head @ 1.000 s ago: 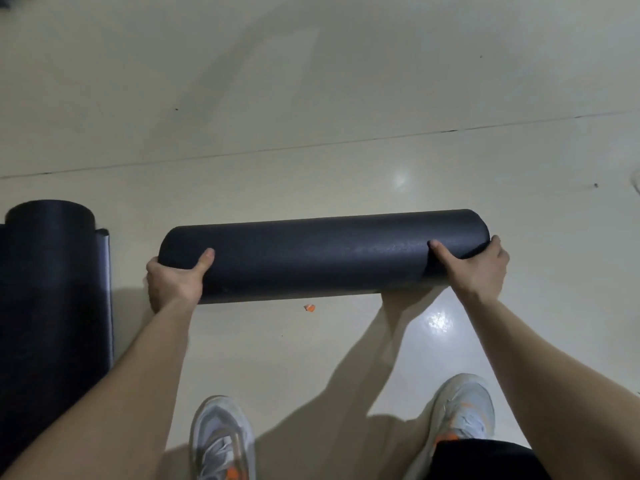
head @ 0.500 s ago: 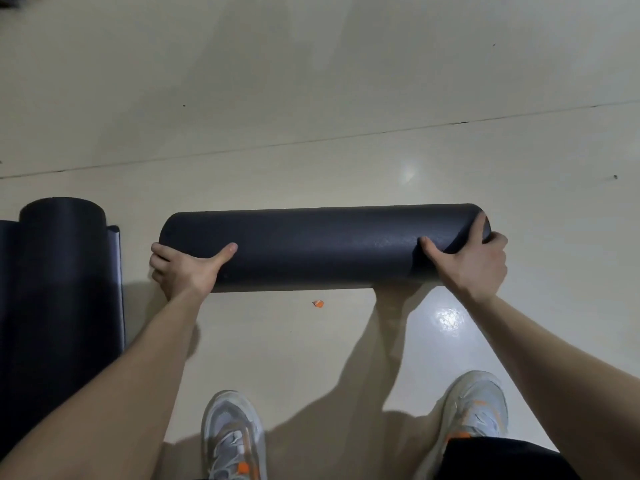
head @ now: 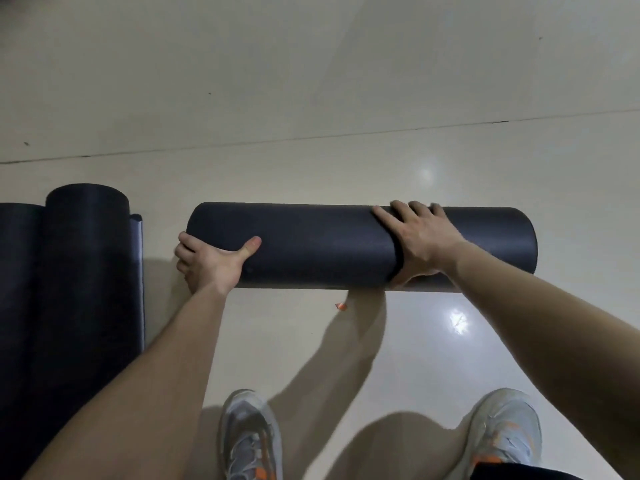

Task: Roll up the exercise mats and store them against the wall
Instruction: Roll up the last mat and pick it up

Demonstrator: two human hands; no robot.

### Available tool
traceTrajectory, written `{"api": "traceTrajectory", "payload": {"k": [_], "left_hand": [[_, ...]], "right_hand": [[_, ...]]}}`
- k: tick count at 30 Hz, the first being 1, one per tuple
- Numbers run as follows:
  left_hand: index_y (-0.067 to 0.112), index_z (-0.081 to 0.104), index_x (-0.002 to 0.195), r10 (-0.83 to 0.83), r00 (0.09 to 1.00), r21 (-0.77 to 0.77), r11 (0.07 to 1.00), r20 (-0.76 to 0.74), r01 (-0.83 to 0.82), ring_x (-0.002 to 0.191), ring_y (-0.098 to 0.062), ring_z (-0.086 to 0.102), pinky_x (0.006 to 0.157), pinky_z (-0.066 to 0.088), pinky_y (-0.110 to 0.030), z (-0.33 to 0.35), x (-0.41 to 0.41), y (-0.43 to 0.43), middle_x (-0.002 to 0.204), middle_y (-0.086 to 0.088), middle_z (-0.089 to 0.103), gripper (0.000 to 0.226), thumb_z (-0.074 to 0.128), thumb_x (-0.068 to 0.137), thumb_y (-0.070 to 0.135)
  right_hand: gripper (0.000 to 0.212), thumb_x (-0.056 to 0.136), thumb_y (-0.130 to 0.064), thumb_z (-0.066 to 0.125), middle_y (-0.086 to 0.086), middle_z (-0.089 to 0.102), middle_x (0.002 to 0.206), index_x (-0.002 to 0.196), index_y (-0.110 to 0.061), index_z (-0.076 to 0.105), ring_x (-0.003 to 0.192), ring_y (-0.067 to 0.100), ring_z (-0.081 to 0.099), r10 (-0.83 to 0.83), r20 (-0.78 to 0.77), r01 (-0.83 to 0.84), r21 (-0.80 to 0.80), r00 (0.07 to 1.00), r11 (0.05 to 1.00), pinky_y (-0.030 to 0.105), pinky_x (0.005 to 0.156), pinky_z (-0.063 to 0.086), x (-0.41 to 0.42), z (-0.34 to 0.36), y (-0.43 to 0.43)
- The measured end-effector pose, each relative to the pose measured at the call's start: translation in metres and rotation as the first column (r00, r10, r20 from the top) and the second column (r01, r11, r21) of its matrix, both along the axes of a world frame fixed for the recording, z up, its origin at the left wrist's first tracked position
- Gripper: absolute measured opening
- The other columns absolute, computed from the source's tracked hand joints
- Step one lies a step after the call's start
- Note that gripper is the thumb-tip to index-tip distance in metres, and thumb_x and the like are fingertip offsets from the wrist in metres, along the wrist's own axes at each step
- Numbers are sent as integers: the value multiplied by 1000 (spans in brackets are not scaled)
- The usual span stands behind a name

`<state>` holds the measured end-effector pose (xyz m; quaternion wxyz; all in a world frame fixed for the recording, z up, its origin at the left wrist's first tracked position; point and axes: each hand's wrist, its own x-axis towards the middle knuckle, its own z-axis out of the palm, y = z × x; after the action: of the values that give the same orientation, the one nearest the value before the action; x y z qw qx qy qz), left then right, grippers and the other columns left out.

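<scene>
Bare forearms (head: 166, 368), pale grey mesh trainers (head: 249, 441) with orange accents, edge of black shorts (head: 512, 473)

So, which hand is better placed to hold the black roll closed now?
Probably the right hand: it lies across the top of the black roll, fingers over the far side. The left hand only grips the left end.

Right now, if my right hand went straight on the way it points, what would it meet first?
The right hand grips the black roll; beyond its top only bare floor shows, though depth is unclear.
</scene>
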<state>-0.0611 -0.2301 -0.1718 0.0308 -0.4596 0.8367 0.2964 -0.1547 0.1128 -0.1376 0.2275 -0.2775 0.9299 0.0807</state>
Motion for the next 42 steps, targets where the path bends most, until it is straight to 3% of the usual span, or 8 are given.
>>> {"api": "traceTrajectory", "payload": {"k": [5, 8, 13, 22, 25, 29, 33, 42], "left_hand": [[10, 3, 161, 55, 996, -3, 998, -65, -55, 150, -41, 16, 122, 26, -51, 1, -9, 7, 166, -15, 9, 141, 82, 62, 73], [14, -4, 162, 222, 972, 152, 966, -82, -208, 150, -41, 20, 119, 29, -50, 11, 0, 37, 167, -15, 0, 132, 78, 73, 67], [15, -22, 159, 195, 981, 469, 866, 5, -175, 142, -37, 39, 116, 37, -42, 17, 20, 98, 163, -15, 28, 147, 71, 66, 82], [42, -19, 158, 110, 993, 550, 832, -34, -73, 136, -32, 50, 113, 43, -45, 23, 48, 84, 159, -7, 41, 136, 85, 72, 56], [46, -13, 158, 174, 984, 635, 764, -35, -112, 136, -29, 50, 111, 46, -50, 20, 57, 75, 159, -1, 40, 135, 89, 71, 49], [56, -12, 154, 231, 973, 717, 676, 14, -171, 134, -33, 52, 99, 50, -65, 16, 61, 73, 156, 6, 40, 132, 90, 70, 48], [55, -17, 153, 224, 974, 709, 684, 23, -174, 133, -31, 51, 99, 50, -64, 14, 57, 75, 154, 10, 39, 133, 89, 72, 49], [51, -10, 156, 250, 967, 725, 674, -43, -142, 130, -24, 55, 109, 48, -51, 1, 61, 72, 151, 7, 46, 143, 90, 54, 62]], "right_hand": [[144, 32, -90, 74, 1, 47, 142, 151, -46, 6, 120, 35, 52, -32, 117, 31, 9, 993, 999, 51, 101, 47, -28, 7, -7], [141, 32, -89, 76, -1, 51, 137, 150, -47, 9, 117, 34, 54, -79, 183, 79, 11, 980, 997, 47, 97, 51, -22, 9, -18], [130, 33, -88, 76, 1, 56, 125, 143, -45, 22, 113, 37, 60, -205, 316, 237, -64, 926, 969, 46, 93, 51, 15, 6, -50], [121, 46, -87, 75, 4, 53, 132, 144, -33, 27, 116, 35, 62, -431, 462, 537, -122, 775, 835, 42, 85, 46, 93, -13, -98], [118, 55, -87, 68, 5, 55, 140, 150, -30, 29, 122, 32, 60, -424, 624, 638, -158, 656, 754, 43, 100, 48, 85, -20, -94], [125, 52, -72, 89, -3, 58, 142, 154, -25, 33, 120, 20, 60, -332, 835, 779, -171, 440, 603, 36, 106, 46, 64, -36, -87], [128, 35, -72, 96, -8, 64, 132, 142, -25, 42, 117, 17, 66, -311, 868, 809, -158, 387, 566, 41, 107, 51, 55, -52, -85], [109, 41, -69, 95, 5, 79, 112, 129, -13, 67, 102, 25, 76, -228, 957, 868, -46, 181, 494, 43, 101, 55, 55, -43, -87]]}}
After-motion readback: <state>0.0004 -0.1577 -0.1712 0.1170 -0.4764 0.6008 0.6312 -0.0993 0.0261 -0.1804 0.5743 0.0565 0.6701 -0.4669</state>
